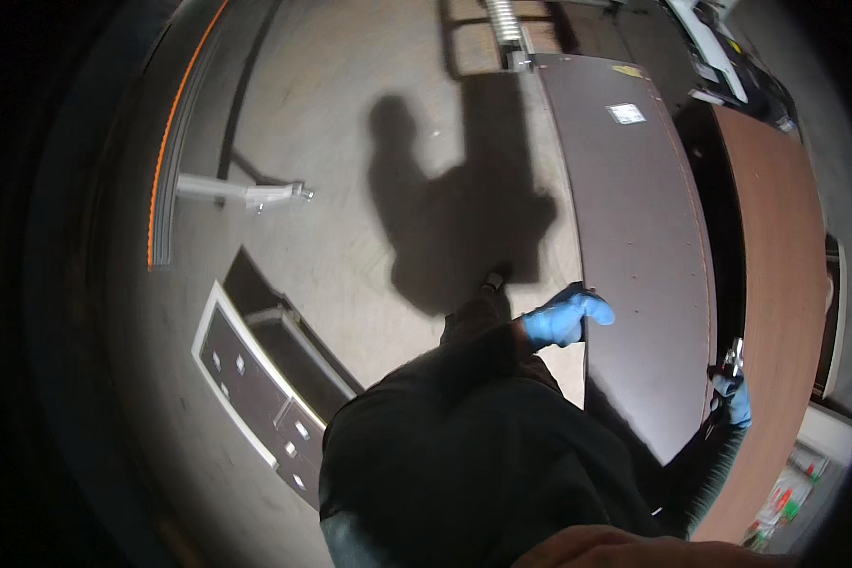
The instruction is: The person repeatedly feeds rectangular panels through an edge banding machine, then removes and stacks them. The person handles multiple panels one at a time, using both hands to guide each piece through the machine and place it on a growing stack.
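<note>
I have the left hand (559, 322), gloved in blue, at the near part of the grey panel's (630, 218) left edge, fingers curled in around the edge and a digit lying over its face, so that grip is closed on the board. The right hand (738, 402), also gloved, is at the panel's right edge, with a small shiny metal piece (735, 354) just beyond it; I cannot tell how far its fingers are closed or whether they hold that piece.

The grey panel itself stretches away from the body, a white label (626, 114) near its far end. Right of the panel, across a dark gap, I see a brown wood-grain panel (778, 237). Well left of the grey panel, a dark white-rimmed board (256, 393) lies tilted in my view, and a pale metal bar (241, 191) sits farther off.
</note>
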Demonstrator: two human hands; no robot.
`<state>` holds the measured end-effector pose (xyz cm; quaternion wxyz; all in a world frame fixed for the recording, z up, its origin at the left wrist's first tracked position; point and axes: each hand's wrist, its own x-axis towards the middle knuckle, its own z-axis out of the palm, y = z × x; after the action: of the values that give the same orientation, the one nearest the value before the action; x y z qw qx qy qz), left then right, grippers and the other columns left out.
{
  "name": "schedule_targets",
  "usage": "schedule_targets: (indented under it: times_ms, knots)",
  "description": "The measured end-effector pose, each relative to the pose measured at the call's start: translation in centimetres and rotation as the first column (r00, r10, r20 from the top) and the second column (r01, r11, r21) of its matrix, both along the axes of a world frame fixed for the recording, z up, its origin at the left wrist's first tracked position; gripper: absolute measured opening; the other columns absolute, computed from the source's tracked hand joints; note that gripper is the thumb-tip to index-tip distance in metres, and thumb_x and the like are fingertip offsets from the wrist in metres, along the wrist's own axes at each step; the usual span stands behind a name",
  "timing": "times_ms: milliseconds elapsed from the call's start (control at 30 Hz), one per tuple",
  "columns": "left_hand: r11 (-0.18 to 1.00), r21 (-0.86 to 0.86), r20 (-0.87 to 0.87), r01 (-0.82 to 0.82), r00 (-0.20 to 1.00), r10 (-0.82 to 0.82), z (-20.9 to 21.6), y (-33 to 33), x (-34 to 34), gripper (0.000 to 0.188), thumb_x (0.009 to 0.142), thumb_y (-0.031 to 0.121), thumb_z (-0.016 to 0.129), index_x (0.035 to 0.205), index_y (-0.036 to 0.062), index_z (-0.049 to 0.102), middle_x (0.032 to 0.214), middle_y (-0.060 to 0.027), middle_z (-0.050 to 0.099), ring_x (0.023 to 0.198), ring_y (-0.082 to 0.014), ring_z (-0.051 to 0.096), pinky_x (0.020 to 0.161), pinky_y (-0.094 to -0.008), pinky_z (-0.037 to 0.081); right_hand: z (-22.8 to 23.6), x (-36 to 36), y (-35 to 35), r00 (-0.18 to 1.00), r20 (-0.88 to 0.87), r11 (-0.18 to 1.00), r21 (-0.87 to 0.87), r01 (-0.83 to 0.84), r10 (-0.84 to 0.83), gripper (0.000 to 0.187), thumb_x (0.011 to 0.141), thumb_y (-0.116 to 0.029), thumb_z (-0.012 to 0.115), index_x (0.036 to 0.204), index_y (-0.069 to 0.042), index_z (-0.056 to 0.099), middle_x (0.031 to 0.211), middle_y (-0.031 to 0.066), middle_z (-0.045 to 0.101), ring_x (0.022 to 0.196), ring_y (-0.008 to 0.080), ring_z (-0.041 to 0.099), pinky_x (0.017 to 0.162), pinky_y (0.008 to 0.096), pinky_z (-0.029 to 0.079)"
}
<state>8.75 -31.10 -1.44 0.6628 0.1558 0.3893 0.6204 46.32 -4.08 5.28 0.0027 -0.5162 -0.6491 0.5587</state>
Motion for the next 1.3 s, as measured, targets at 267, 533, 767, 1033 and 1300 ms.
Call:
schedule_targets:
  times_ms: [267, 533, 767, 1033, 1300]
  knots:
    - [0.994, 0.069, -0.277, -0.084, 0.956, 0.100, -1.1, -3.1, 6.0, 0.011, 0.082, 0.013, 0.069, 0.081, 0.0035, 0.073, 0.073, -0.0063, 0.068, 0.067, -0.0172, 0.063, 0.063, -0.0321, 0.050, 1.9, 1.1, 0.7, 0.976, 0.095, 0.974, 0.102, -0.204, 0.195, 0.008, 0.087, -0.015, 0.067, 0.091, -0.010, 0.061, 0.067, -0.0031, 0.052, 0.049, 0.0096, 0.049, 0.044, 0.0246, 0.039]
    - [0.711, 0.459, -0.148, -0.532, 0.743, 0.652, -0.7, -10.2, 7.1, 0.005, 0.084, 0.007, 0.068, 0.082, 0.0048, 0.073, 0.080, -0.0094, 0.072, 0.078, -0.0214, 0.070, 0.075, -0.0328, 0.056, 3.7, -8.3, 1.1, 0.898, 0.025, 0.898, 0.036, -0.439, 0.439, 0.006, 0.088, -0.013, 0.066, 0.091, -0.010, 0.062, 0.064, -0.0038, 0.051, 0.046, 0.0093, 0.048, 0.041, 0.0239, 0.037]
    - [0.554, 0.404, -0.429, -0.728, 0.385, 0.817, -3.2, -21.0, 10.5, 0.015, 0.087, 0.003, 0.068, 0.072, 0.0048, 0.069, 0.067, -0.0013, 0.062, 0.061, -0.0109, 0.059, 0.056, -0.0303, 0.046, 0.1, -18.8, 0.3, 0.760, -0.066, 0.758, 0.174, -0.629, 0.646, 0.017, 0.093, -0.007, 0.066, 0.109, 0.000, 0.068, 0.090, 0.0016, 0.066, 0.081, 0.0098, 0.059, 0.075, 0.0281, 0.050]
    - [0.096, 0.098, -0.543, -0.991, 0.028, 0.839, -6.8, -32.1, 17.4, 0.018, 0.088, -0.002, 0.067, 0.104, 0.0027, 0.075, 0.101, -0.0111, 0.075, 0.096, -0.0229, 0.072, 0.084, -0.0346, 0.058, -0.8, -39.2, -8.1, 0.354, -0.017, 0.353, 0.121, -0.928, 0.935, 0.022, 0.096, -0.007, 0.061, 0.117, -0.002, 0.065, 0.095, 0.0095, 0.075, 0.071, 0.0136, 0.069, 0.051, 0.0237, 0.049]
    - [-0.637, -0.042, -0.309, -0.770, -0.596, 0.741, -4.8, -34.9, 30.2, 0.019, 0.088, 0.009, 0.068, 0.105, 0.0002, 0.072, 0.093, -0.0069, 0.071, 0.079, -0.0176, 0.067, 0.068, -0.0286, 0.054, -4.9, -46.9, -28.3, -0.085, 0.083, -0.102, 0.230, -0.968, 0.993, 0.028, 0.100, -0.029, 0.059, 0.117, -0.006, 0.063, 0.082, 0.0046, 0.062, 0.067, 0.0118, 0.061, 0.053, 0.0283, 0.048]
